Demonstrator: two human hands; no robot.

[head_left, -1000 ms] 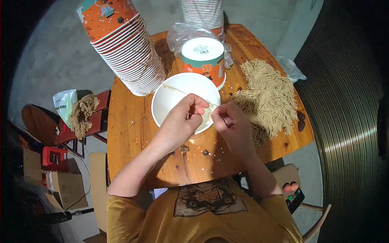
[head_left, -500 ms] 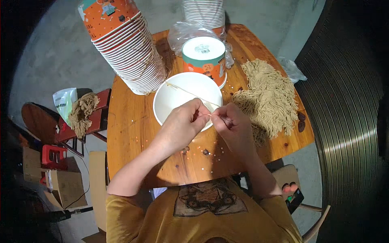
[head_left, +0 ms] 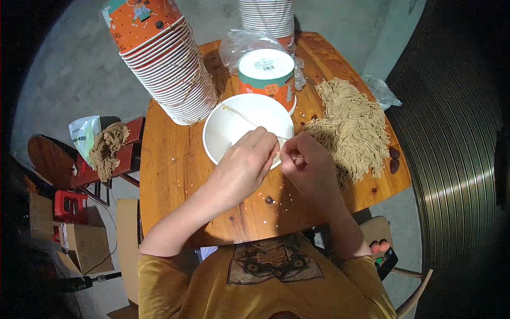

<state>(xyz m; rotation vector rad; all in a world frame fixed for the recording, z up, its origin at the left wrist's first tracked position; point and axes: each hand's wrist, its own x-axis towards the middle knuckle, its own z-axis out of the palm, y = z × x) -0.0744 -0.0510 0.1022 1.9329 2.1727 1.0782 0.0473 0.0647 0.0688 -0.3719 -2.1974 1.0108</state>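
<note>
Right, both hands meet at the near rim of the white paper bowl (head_left: 241, 130), which sits open and upright in the middle of the round wooden table (head_left: 175, 175). The left hand (head_left: 245, 162) curls over the rim, fingers pinched shut on a thin tan string (head_left: 241, 117) that runs up across the bowl's white inside. The right hand (head_left: 307, 162) sits just beside it, almost touching, its fingers closed on the same string's near end.

Just behind the bowl stands an upside-down cup (head_left: 265, 74), white base on top with a small dark printed label, its side banded teal and orange. Crumpled clear plastic wrap (head_left: 239, 45) lies behind it. At the far left a tall stack of orange printed cups (head_left: 164, 64) leans over on its side, white rims fanned out; a second, upright stack (head_left: 267, 16) stands at the far edge. To the right, a heap of tan strings (head_left: 353, 125) spreads over the table.

Off the table to the left, a white plastic bag (head_left: 82, 135) with green print lies on a red stool, beside a brown fibre tangle (head_left: 109, 146).
</note>
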